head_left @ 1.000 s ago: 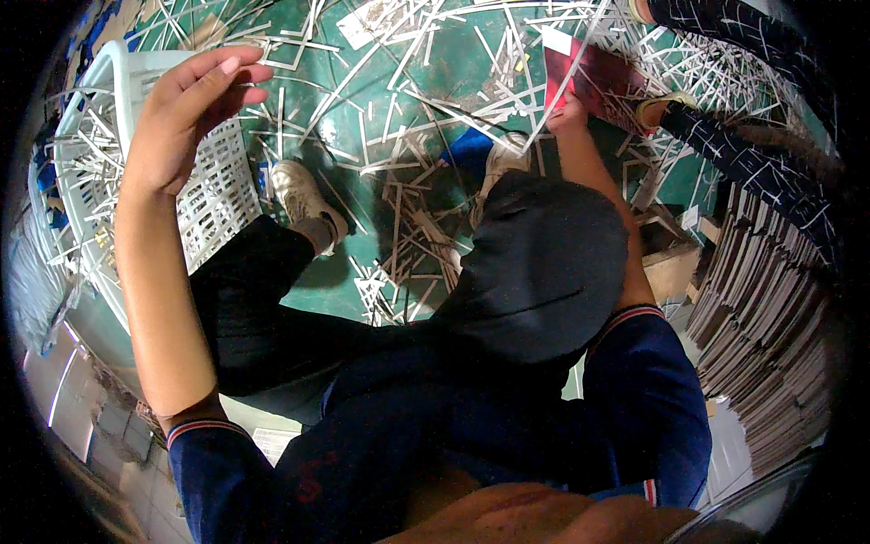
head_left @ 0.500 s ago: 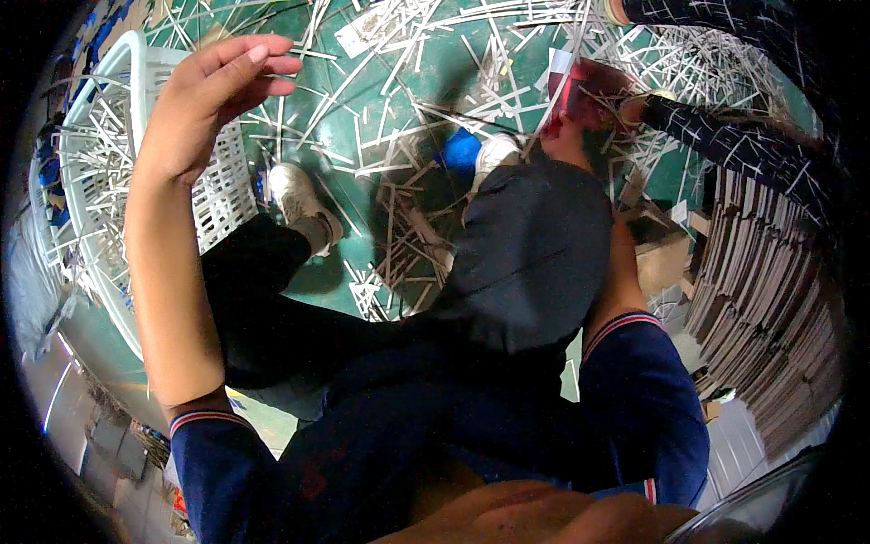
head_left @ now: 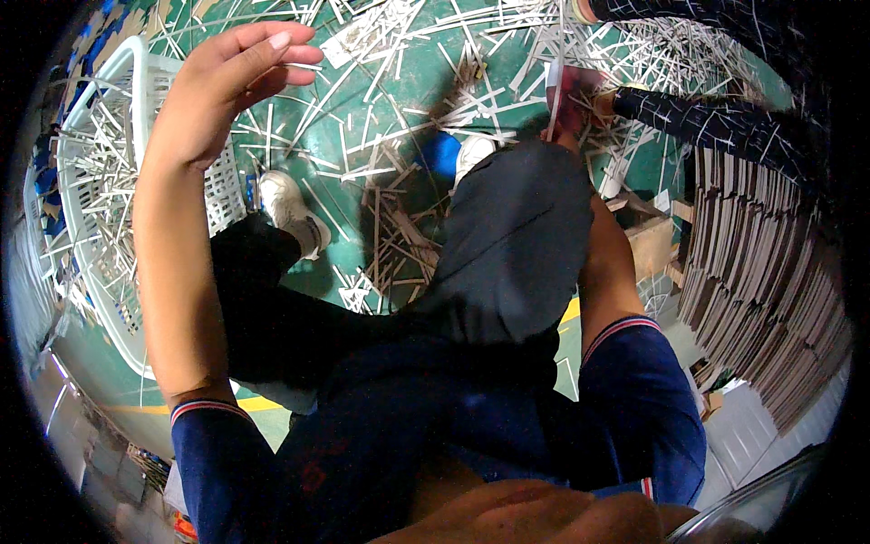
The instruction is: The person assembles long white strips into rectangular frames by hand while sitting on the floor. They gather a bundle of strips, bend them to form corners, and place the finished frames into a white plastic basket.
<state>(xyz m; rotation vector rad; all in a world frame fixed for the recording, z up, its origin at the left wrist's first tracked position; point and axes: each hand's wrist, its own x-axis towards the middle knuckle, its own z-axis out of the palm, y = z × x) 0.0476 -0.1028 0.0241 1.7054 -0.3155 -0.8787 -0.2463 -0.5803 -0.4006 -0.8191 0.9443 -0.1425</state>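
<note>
My left hand (head_left: 240, 82) is raised at the upper left, near the rim of a white plastic basket (head_left: 140, 100). Its fingers are stretched out close together, the thumb lies alongside, and I see nothing held. Thin white strips (head_left: 104, 163) fill the basket. Past my dark-trousered knee (head_left: 517, 245), my right hand (head_left: 565, 138) reaches down toward the floor, largely hidden by knee and shadow. Beside it show a dark red patch (head_left: 573, 95) that I cannot identify and a narrow pale strip (head_left: 554, 104). The right fingers are not distinguishable.
Loose white strips (head_left: 399, 109) litter the green floor (head_left: 344, 199). My white shoe (head_left: 288, 204) stands beside the basket; a blue round thing (head_left: 441, 154) lies near the other. Another person's patterned trouser legs (head_left: 716, 118) enter at upper right. Stacked cardboard sheets (head_left: 757, 281) stand at right.
The view has shifted slightly. My left hand appears a little farther right and higher, its fingers shaped the same. My knee sits farther left and covers more of my right hand.
</note>
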